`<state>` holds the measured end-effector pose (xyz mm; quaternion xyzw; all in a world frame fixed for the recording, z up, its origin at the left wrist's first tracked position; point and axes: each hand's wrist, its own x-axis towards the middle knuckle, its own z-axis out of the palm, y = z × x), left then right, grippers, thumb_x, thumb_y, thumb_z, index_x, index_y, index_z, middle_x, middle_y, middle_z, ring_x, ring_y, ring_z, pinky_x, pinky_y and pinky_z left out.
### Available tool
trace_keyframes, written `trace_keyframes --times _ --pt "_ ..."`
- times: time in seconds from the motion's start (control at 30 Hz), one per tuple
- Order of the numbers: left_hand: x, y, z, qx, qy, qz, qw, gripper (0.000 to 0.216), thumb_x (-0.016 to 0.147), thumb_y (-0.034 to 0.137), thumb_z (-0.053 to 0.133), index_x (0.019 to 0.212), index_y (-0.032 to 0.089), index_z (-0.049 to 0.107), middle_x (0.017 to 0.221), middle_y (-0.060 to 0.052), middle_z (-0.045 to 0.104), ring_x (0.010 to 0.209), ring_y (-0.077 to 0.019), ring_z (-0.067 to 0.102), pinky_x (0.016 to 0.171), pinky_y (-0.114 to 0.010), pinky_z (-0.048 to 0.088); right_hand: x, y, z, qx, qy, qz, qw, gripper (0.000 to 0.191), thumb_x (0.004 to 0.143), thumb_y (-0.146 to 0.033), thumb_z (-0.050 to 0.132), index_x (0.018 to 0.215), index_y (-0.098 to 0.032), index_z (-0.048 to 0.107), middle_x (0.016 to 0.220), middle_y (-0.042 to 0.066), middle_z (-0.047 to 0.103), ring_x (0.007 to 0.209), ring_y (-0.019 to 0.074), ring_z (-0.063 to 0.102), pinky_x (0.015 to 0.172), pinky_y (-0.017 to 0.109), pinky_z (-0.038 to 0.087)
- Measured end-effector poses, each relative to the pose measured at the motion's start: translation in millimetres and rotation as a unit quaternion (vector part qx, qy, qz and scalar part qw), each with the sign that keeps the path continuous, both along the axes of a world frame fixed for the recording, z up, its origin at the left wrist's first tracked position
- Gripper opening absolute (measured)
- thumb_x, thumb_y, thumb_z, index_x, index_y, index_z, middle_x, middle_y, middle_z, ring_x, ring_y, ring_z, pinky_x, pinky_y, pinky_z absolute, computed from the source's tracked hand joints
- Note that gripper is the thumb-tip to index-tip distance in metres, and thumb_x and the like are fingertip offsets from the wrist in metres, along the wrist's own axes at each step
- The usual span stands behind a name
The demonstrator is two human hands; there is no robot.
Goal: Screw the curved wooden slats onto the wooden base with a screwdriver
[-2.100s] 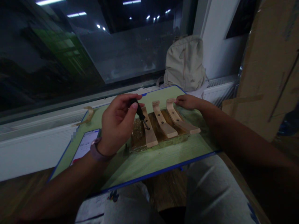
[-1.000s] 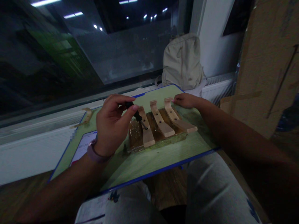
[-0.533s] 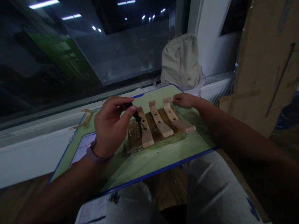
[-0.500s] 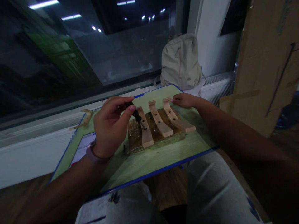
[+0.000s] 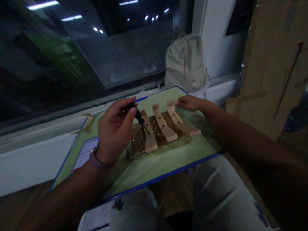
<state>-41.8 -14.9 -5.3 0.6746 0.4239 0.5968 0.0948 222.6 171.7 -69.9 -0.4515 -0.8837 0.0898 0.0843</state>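
My left hand (image 5: 114, 130) is closed around the black handle of a screwdriver (image 5: 138, 116). The tool slants down, its tip at the lower hole of the left wooden hook (image 5: 151, 142). This hook lies on a dark, glossy wooden board (image 5: 137, 138), beside a middle wooden hook (image 5: 166, 129) and a right wooden hook (image 5: 186, 126). All three have curled far ends and drilled holes. My right hand (image 5: 189, 103) has its fingers curled at the far end of the right hook, the thumb tip against its edge; the other fingertips are hidden.
The board rests on a pale green tabletop (image 5: 168, 158) with blue edging, across my knees. A sheet of paper (image 5: 84, 154) and a curved tan piece (image 5: 89, 122) lie at its left. Behind stand a backpack (image 5: 184, 64), a radiator (image 5: 222, 86) and large cardboard (image 5: 267, 70).
The view has shifted very slightly. My left hand and the screwdriver keep nearly the same pose, tip still at the left hook's hole. My right hand has stayed in place.
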Motion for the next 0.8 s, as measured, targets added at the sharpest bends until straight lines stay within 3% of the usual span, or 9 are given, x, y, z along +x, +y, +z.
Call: trace_keyframes --times 0.13,0.27,0.37,0.47,0.57,0.7,0.8 --pt "1.8 -1.3 -0.3 -0.02 -0.013 -0.034 0.999 0.025 0.089 0.031 0.059 0.114 0.028 0.063 0.106 -0.003 0.068 0.096 -0.0175 0.066 0.089 -0.034 0.056 0.0 0.0 0.2 0.001 -0.001 -0.002 1.0 0.046 0.094 -0.046 0.035 0.089 -0.013 0.067 0.091 0.014 0.068 0.082 0.0233 0.061 0.068 0.031 0.04" --pt "0.2 -0.6 1.5 0.016 0.005 -0.003 1.0 0.022 0.078 0.029 0.073 0.1 0.028 0.068 0.096 -0.001 0.067 0.087 -0.0165 0.065 0.08 -0.031 0.058 0.7 0.9 -1.0 0.006 -0.003 0.0 1.0 0.046 0.094 -0.048 0.034 0.089 -0.015 0.066 0.092 0.013 0.069 0.081 0.0221 0.061 0.068 0.03 0.04" --pt "0.2 -1.2 2.3 0.005 -0.001 0.004 1.0 0.023 0.08 0.027 0.071 0.103 0.028 0.068 0.096 -0.001 0.069 0.087 -0.0167 0.066 0.082 -0.032 0.057 0.7 1.3 -1.6 0.009 -0.008 -0.005 1.0 0.046 0.094 -0.048 0.035 0.089 -0.014 0.066 0.091 0.013 0.069 0.08 0.0218 0.061 0.067 0.03 0.04" --pt "2.4 -2.6 1.8 -0.033 -0.025 -0.046 0.998 0.032 0.086 0.028 0.064 0.118 0.028 0.061 0.105 -0.003 0.069 0.093 -0.0178 0.068 0.088 -0.035 0.057 0.4 1.0 -1.2 0.008 -0.008 -0.005 1.0 0.046 0.094 -0.047 0.035 0.09 -0.013 0.066 0.091 0.013 0.069 0.08 0.0216 0.061 0.068 0.03 0.04" --pt "4.0 -3.2 2.2 -0.043 -0.052 -0.08 0.994 0.024 0.089 0.03 0.06 0.113 0.028 0.063 0.109 -0.004 0.067 0.095 -0.0175 0.067 0.089 -0.036 0.056 0.2 0.4 -0.3 0.007 -0.007 -0.003 1.0 0.045 0.094 -0.047 0.035 0.09 -0.014 0.066 0.091 0.013 0.068 0.079 0.021 0.06 0.069 0.029 0.041" --pt "2.5 -2.8 5.3 0.026 -0.031 -0.023 0.999 0.015 0.078 0.027 0.073 0.092 0.028 0.068 0.093 0.0 0.067 0.083 -0.0145 0.065 0.075 -0.03 0.058 -0.2 -0.1 0.4 0.001 -0.005 -0.006 1.0 0.045 0.094 -0.045 0.036 0.09 -0.013 0.067 0.091 0.014 0.068 0.08 0.0221 0.06 0.069 0.03 0.041" --pt "2.0 -3.0 5.9 0.024 -0.011 0.011 1.0 0.016 0.078 0.025 0.073 0.093 0.027 0.069 0.089 0.001 0.068 0.082 -0.0146 0.066 0.076 -0.029 0.058 -0.3 0.1 0.2 -0.002 -0.005 -0.005 1.0 0.046 0.094 -0.046 0.036 0.09 -0.013 0.067 0.091 0.014 0.069 0.082 0.0235 0.061 0.069 0.031 0.041"
